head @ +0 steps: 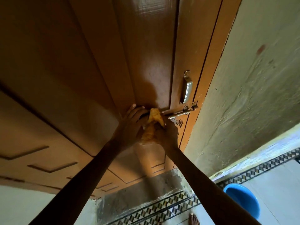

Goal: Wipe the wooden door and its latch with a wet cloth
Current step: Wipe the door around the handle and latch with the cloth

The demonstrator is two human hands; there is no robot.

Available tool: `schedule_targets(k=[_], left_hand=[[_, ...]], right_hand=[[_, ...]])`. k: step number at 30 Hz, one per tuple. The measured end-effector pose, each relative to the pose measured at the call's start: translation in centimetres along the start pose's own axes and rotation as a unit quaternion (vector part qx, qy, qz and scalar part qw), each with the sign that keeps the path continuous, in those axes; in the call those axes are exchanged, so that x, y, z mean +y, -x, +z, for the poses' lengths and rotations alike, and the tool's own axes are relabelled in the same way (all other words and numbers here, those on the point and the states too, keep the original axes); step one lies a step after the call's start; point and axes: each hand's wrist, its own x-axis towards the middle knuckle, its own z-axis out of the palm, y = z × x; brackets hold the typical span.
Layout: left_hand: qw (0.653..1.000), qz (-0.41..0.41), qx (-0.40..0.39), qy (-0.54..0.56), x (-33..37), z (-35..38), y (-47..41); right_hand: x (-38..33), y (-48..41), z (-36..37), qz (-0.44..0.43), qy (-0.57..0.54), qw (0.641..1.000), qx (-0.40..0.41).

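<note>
A blue plastic tub (241, 200) stands on the pale floor (282, 192), near a black-and-white patterned tile border (259, 168). A rough plastered wall (259, 78) fills the right; a bare foot (194, 219) shows at bottom

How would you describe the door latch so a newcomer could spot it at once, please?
Follow the brown wooden door to its right edge, by the pale wall. The latch is the horizontal metal bolt beside the yellow cloth; unlike the upright curved handle above, it lies sideways.
</note>
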Motion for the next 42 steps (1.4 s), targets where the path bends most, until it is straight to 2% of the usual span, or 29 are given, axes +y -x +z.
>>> schedule_targets(k=[2, 3, 6, 8, 11, 13, 15, 18, 26, 30, 34, 39, 40, 42], left_hand=[[1.000, -0.014, 0.001, 0.027, 0.3, -0.3, 0.0], [0.999, -0.016, 0.001, 0.037, 0.4, -0.6, 0.0], [0.999, -0.002, -0.032, 0.027, -0.1, -1.3, 0.0], [0.998, 0.006, -0.070, -0.004, -0.3, -1.6, 0.2], [0.995, 0.018, -0.063, -0.080, -0.5, -2.1, 0.4], [0.988, 0.012, -0.024, -0.155, -0.9, -2.6, 0.1], [0.978, 0.003, 0.014, -0.210, -1.8, -2.9, -0.2], [0.966, 0.020, 0.020, -0.257, -3.0, -2.9, -0.3], [0.953, 0.020, 0.043, -0.300, -3.3, -1.8, -0.5], [0.949, 0.022, 0.056, -0.308, -3.3, -1.6, -0.5], [0.948, 0.022, 0.062, -0.312, -3.2, -1.3, -0.5], [0.949, 0.020, 0.054, -0.310, -3.3, -1.4, -0.5], [0.949, 0.018, 0.051, -0.311, -3.3, -1.3, -0.4], [0.949, 0.014, 0.047, -0.313, -3.3, -1.3, -0.4]], right_hand=[[-1.2, -0.2, 1.0, 0.106, -0.054, 0.992, -0.030], [-1.5, -0.4, 1.0, 0.133, -0.084, 0.987, -0.026], [-2.2, -1.2, -0.1, 0.149, -0.099, 0.984, 0.014], [-2.1, -1.5, -1.0, 0.099, -0.023, 0.993, 0.058], [-1.0, -1.5, -1.6, -0.075, 0.064, 0.986, 0.137], [0.4, -1.5, -1.0, -0.154, 0.170, 0.970, 0.083], [1.8, -1.2, 0.4, -0.192, 0.299, 0.935, 0.005], [3.2, -1.0, 1.9, -0.225, 0.375, 0.899, -0.012], [3.5, -1.2, -0.1, -0.265, 0.360, 0.893, -0.049], [2.6, -2.8, -1.1, -0.179, 0.395, 0.901, 0.017], [3.0, -1.2, 1.4, -0.217, 0.407, 0.887, -0.027], [3.0, -0.3, 0.9, -0.248, 0.344, 0.901, -0.090], [2.9, -0.5, 0.1, -0.231, 0.325, 0.913, -0.084], [2.8, -1.3, -1.3, -0.189, 0.321, 0.928, -0.022]])
